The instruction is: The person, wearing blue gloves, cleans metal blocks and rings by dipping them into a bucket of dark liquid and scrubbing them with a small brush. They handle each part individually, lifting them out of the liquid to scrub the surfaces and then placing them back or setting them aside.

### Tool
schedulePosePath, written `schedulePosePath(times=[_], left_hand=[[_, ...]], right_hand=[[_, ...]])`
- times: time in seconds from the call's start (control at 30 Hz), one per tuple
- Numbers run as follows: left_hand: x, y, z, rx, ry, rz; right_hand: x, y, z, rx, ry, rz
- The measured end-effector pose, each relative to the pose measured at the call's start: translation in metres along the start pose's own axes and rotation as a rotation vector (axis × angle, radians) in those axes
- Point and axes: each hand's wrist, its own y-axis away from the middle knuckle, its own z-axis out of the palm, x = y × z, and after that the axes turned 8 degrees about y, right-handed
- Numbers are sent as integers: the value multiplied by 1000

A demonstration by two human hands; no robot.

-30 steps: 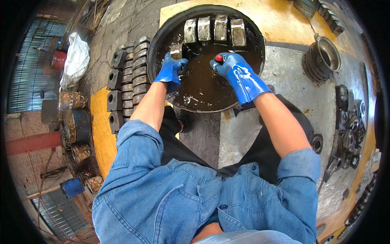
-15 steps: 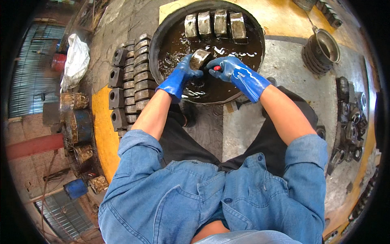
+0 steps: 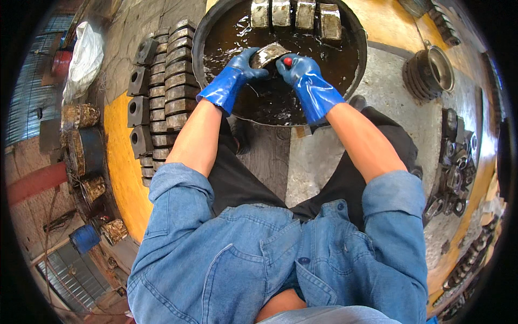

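Observation:
My left hand point(image 3: 244, 63), in a long blue rubber glove, grips a wet curved metal block point(image 3: 268, 54) over a round black tub point(image 3: 361, 60) of dark liquid. Close to the block's right end is my right hand point(image 3: 300, 70), gloved the same way, its fingers closed around a small tool with a red handle end point(image 3: 288, 61). The tool's working end is hidden by the glove and block. Several similar metal blocks point(image 3: 281, 13) stand in a row at the tub's far side, partly in the liquid.
Rows of stacked metal blocks point(image 3: 180, 81) line the tub's left. Dark square blocks with holes point(image 3: 138, 110) stand beside them. To the right are stacked metal rings point(image 3: 431, 73) and several greasy parts point(image 3: 453, 178). A white sack point(image 3: 85, 56) lies far left.
The view has shifted, so the tub sits higher in the picture. My right hand has turned, and its red-ended tool now points more upward beside the block. The left hand keeps its hold.

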Motion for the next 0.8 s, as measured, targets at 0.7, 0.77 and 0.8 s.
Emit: schedulePosePath(times=[0.7, 0.77, 0.8], left_hand=[[4, 36, -26, 225, 529, 42], [6, 36, -22, 231, 579, 38], [7, 37, -20, 254, 619, 18]], right_hand=[[-18, -24, 57, 58, -2043, 1091], [-22, -26, 58, 48, -2004, 1087], [-23, -27, 57, 15, -1939, 1070]])
